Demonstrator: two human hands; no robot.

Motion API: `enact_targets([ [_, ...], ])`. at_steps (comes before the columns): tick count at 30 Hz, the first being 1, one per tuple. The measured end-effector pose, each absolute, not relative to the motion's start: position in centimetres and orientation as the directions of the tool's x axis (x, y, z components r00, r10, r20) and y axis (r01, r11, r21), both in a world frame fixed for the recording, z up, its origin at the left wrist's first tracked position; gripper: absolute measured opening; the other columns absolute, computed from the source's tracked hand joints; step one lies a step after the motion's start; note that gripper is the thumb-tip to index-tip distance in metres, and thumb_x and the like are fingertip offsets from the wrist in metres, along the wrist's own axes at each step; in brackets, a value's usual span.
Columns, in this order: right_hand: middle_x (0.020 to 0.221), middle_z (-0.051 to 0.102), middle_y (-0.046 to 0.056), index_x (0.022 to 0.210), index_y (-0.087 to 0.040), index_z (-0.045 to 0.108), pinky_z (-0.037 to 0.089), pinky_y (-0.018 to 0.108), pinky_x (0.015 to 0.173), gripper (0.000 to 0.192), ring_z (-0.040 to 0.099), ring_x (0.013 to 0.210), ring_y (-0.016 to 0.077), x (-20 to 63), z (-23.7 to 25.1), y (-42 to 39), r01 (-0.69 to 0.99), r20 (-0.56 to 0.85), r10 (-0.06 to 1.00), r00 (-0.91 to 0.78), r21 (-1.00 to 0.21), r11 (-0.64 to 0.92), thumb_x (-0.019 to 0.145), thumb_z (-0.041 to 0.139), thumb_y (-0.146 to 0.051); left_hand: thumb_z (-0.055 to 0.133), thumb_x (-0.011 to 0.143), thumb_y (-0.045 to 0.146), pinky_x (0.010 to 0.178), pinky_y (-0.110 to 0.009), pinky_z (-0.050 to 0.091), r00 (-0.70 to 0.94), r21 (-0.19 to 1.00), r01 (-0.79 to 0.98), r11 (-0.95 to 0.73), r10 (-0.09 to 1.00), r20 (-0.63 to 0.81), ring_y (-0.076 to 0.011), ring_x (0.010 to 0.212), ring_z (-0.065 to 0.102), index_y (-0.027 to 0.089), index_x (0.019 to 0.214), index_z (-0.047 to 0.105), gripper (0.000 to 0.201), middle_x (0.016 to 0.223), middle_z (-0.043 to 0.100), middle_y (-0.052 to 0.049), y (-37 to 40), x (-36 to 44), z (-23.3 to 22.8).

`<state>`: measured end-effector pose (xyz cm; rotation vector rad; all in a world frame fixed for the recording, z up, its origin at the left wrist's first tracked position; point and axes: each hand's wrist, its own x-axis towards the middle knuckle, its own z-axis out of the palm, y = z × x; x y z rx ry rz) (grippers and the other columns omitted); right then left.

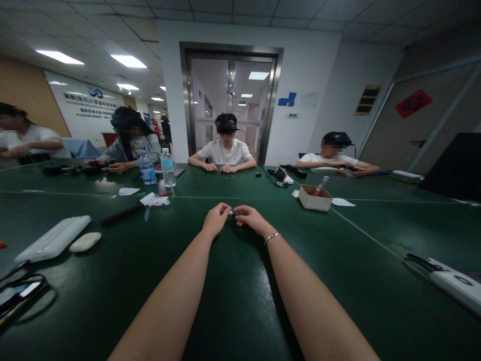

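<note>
1. Head view, centre of the frame: left hand (216,217) and right hand (251,218) meet over the green table (233,301), both arms stretched forward.
2. Small dark object (235,213), thin and short, possibly a pen part or clip (too small to tell): held between the two hands, fingertips of each pinched on an end, just above the table top.
3. Left hand: fingers curled in, closed on the object's left end.
4. Right hand: fingers curled likewise, closed on the right end; a thin bracelet (272,237) sits on that wrist.
5. Cardboard box (314,198), right of centre: open-topped, a red-capped pen (321,185) leaning inside it; a white paper (342,202) lies just beside it.
6. Two water bottles (167,168), upper left of centre: upright, side by side.
7. White flat case (53,238) and white oval pebble-shaped item (85,242), left of the frame: lying near each other.
8. Black stick-like tool (122,214), left of centre: lying flat, next to paper scraps.
9. Four other people, far edge of the table: seated, hands on the table, well apart from the wearer's hands.
</note>
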<state>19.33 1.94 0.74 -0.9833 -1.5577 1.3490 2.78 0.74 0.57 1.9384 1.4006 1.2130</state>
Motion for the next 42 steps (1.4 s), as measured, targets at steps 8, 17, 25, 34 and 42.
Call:
enact_targets([
  [8,0.064,0.061,-0.001,0.093,-0.011,0.057,0.048,0.014,0.048,0.024,0.056,0.047,0.0051,19.3,1.1,1.6,0.035,0.093,0.942,-0.322,-0.993,0.110,0.073,0.055,0.001,0.050,0.076,0.018,0.069,-0.025,0.045,0.026,0.769,0.485,-0.416,0.886,0.463,-0.0129,0.075,0.054,0.020,0.100,0.058,0.025,0.100,0.057,-0.004,0.8,2.9,0.8],
  [17,0.065,0.060,-0.001,0.093,-0.012,0.057,0.049,0.014,0.048,0.024,0.056,0.047,0.0049,19.3,1.0,1.6,0.045,0.076,0.942,-0.326,-0.994,0.096,0.073,0.055,0.002,0.049,0.077,0.018,0.068,-0.025,0.045,0.081,0.797,0.451,-0.403,0.907,0.413,-0.0135,0.077,0.056,0.021,0.098,0.059,0.023,0.098,0.061,-0.004,0.5,3.0,0.9],
  [25,0.073,0.062,0.001,0.093,-0.012,0.057,0.050,0.014,0.049,0.026,0.058,0.051,0.0054,19.3,0.8,1.7,0.027,0.096,0.939,-0.331,-0.993,0.111,0.072,0.056,0.003,0.048,0.081,0.031,0.066,-0.025,0.044,0.076,0.783,0.492,-0.381,0.915,0.397,-0.0144,0.076,0.056,0.021,0.094,0.061,0.022,0.091,0.062,-0.003,0.3,2.9,1.2],
  [34,0.087,0.062,0.004,0.090,-0.013,0.055,0.050,0.015,0.049,0.025,0.060,0.056,0.0070,19.2,0.7,1.8,0.050,0.134,0.934,-0.330,-0.986,0.159,0.069,0.059,0.001,0.048,0.081,0.038,0.069,-0.025,0.044,0.074,0.778,0.475,-0.411,0.900,0.430,-0.0143,0.074,0.057,0.021,0.086,0.061,0.023,0.082,0.064,-0.002,0.6,2.9,1.1],
  [42,0.083,0.063,0.000,0.084,-0.018,0.058,0.051,0.022,0.059,0.028,0.060,0.069,0.0118,17.1,0.1,1.4,0.405,0.333,0.922,-0.199,-0.829,0.386,0.060,0.073,-0.012,0.053,0.076,0.043,0.067,-0.025,0.045,0.035,0.843,0.359,-0.401,0.908,0.417,-0.0151,0.073,0.059,0.017,0.082,0.062,0.027,0.078,0.065,-0.003,1.6,2.5,0.2],
])
